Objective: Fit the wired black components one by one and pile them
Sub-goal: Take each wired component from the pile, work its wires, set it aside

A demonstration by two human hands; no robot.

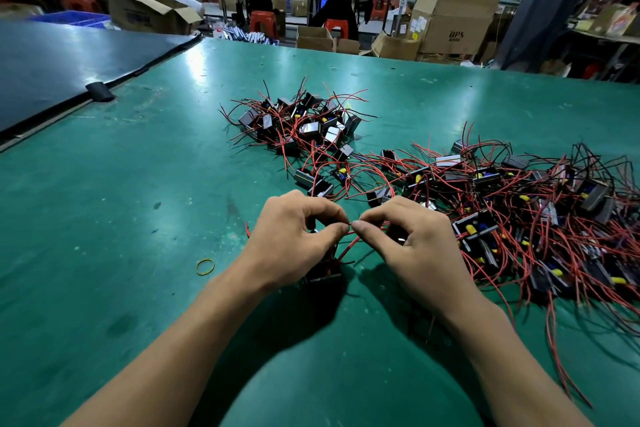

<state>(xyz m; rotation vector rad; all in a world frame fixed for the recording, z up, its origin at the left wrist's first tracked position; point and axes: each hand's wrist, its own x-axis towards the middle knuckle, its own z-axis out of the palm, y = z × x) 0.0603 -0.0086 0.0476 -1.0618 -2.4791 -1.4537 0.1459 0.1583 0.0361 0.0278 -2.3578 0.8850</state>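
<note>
My left hand (294, 239) grips a black wired component (323, 276) whose lower edge shows under the palm. My right hand (412, 246) holds another small black part (398, 234) between its curled fingers. Thumbs and forefingers of both hands meet at a thin red wire (349, 243) between them. A small pile of black components with red wires (304, 125) lies further back at the centre. A bigger, tangled heap of the same parts (519, 215) spreads over the right side of the green table (138, 184).
A yellow rubber band (205, 267) lies left of my left wrist. A dark board (52, 73) covers the table's far left corner. Beyond the table stand cardboard boxes (453, 24), red stools and several people at other benches.
</note>
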